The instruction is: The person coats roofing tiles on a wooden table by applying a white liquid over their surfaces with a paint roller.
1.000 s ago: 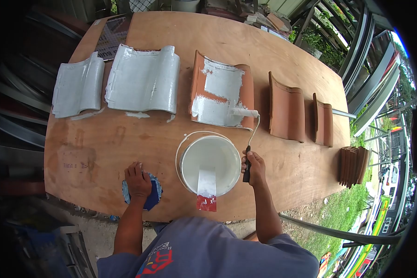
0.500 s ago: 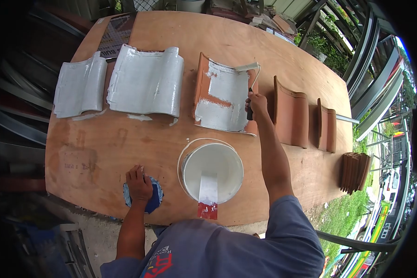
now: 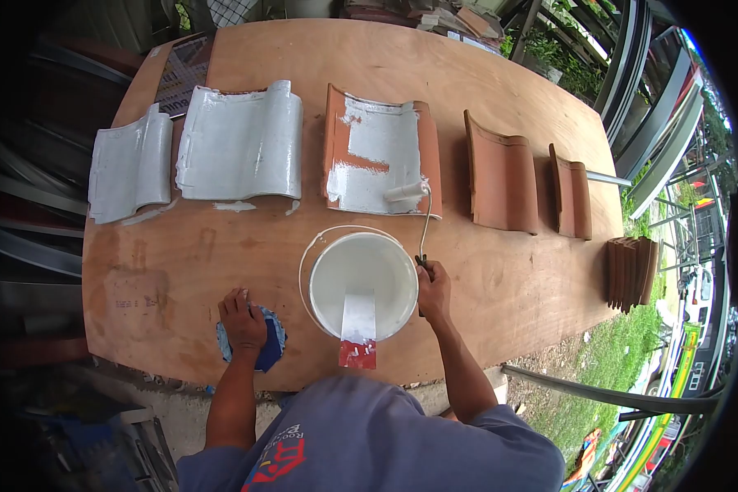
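Tile [image 3: 377, 139] partly white, roller [image 3: 406, 192] against it

It lies on the table [image 3: 508, 295] just beyond the bucket [image 3: 402, 283], probably for short reach. The right hand [image 3: 436, 293] is closed round the roller's handle, likely to steer it. The left hand [image 3: 244, 322] rests on a cloth [image 3: 271, 353], perhaps for support; its grip I cannot tell.
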The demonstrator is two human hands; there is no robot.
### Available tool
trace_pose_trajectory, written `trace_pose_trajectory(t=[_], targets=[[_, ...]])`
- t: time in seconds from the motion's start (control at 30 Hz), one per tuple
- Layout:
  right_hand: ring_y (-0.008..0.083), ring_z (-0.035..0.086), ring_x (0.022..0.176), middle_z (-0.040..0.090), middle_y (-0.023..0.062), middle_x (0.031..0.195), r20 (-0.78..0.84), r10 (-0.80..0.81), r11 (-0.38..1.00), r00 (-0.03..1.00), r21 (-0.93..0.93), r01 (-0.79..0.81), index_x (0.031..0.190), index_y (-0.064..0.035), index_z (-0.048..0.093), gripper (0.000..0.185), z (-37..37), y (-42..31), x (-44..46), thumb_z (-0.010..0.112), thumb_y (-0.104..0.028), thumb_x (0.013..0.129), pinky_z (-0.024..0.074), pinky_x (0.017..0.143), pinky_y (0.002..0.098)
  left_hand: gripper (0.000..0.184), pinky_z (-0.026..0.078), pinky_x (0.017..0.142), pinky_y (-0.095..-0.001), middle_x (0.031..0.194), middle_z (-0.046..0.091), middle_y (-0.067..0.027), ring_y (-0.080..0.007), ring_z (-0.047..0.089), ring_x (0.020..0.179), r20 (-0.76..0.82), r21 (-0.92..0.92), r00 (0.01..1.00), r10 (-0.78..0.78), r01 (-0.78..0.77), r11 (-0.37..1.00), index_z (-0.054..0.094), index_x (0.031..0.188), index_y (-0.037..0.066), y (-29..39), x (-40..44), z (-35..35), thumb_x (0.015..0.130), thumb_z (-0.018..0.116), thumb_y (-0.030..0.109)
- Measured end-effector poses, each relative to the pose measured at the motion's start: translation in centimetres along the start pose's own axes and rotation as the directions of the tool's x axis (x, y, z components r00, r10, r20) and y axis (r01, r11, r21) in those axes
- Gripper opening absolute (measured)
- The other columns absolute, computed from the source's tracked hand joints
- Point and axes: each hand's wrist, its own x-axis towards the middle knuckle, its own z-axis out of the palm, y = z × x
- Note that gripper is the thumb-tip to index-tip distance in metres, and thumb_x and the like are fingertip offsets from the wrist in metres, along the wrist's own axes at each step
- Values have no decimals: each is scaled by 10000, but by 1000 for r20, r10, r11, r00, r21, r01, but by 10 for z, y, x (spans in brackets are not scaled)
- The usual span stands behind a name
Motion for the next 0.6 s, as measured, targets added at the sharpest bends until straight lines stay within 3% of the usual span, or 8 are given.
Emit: trace_pose_trajectory(t=[0.1, 0.17, 0.2, 0.27, 0.4, 0.6], targets=[[89, 525, 528, 590, 24, 742, -13, -59, 998, 998, -24, 58, 1096, 2, 595, 174, -3, 9, -23, 607, -170, 1069, 457, 464, 279, 372, 439, 1049, -526, 1298, 582, -221, -427, 538, 1194, -10, -1, 1000, -6, 6, 1000, 621, 1260, -32, 1, 2, -1, 921, 599, 121], [96, 540, 541, 601, 30, 750, 64, 140, 979, 988, 140, -148, 1104, 2, 600, 191, -9, -3, -34, 603, -186, 1076, 469, 470, 279, 366, 453, 1028, -524, 1292, 585, -217, -421, 549, 1176, -19, -6, 1000, -2, 2, 1000, 633, 1242, -35, 0, 1, -2, 916, 605, 128], [96, 540, 541, 601, 30, 750, 64, 137, 979, 988, 142, -145, 1104, 2, 600, 191, -9, -4, -30, 603, -186, 1076, 469, 470, 279, 369, 453, 1027, -524, 1291, 586, -217, -421, 549, 1171, -31, -5, 999, 12, -12, 1000, 630, 1246, -34, 0, 1, -2, 915, 607, 127], [105, 555, 553, 613, 44, 760, 138, 252, 891, 958, 354, -285, 1088, -6, 598, 198, -10, -7, -15, 598, -205, 1084, 479, 475, 283, 372, 453, 1026, -525, 1291, 586, -217, -421, 549, 1166, -38, -10, 999, 28, -28, 1000, 628, 1249, -32, 0, 1, 0, 913, 609, 127], [127, 566, 590, 616, 47, 785, 153, 193, 904, 969, 356, -236, 1031, -22, 605, 200, 1, -28, 64, 611, -217, 1078, 484, 491, 305, 383, 453, 1027, -528, 1287, 588, -217, -423, 549, 1172, -27, 13, 999, 43, -42, 999, 618, 1263, -26, 1, 1, -1, 910, 610, 124], [150, 561, 598, 583, 53, 785, 142, 229, 896, 963, 357, -266, 967, -52, 574, 177, 42, -97, 202, 596, -192, 1074, 490, 523, 318, 368, 457, 1030, -530, 1284, 588, -220, -429, 548, 1178, -25, 6, 999, 21, -21, 1000, 624, 1242, -25, 2, 1, -3, 904, 614, 122]])
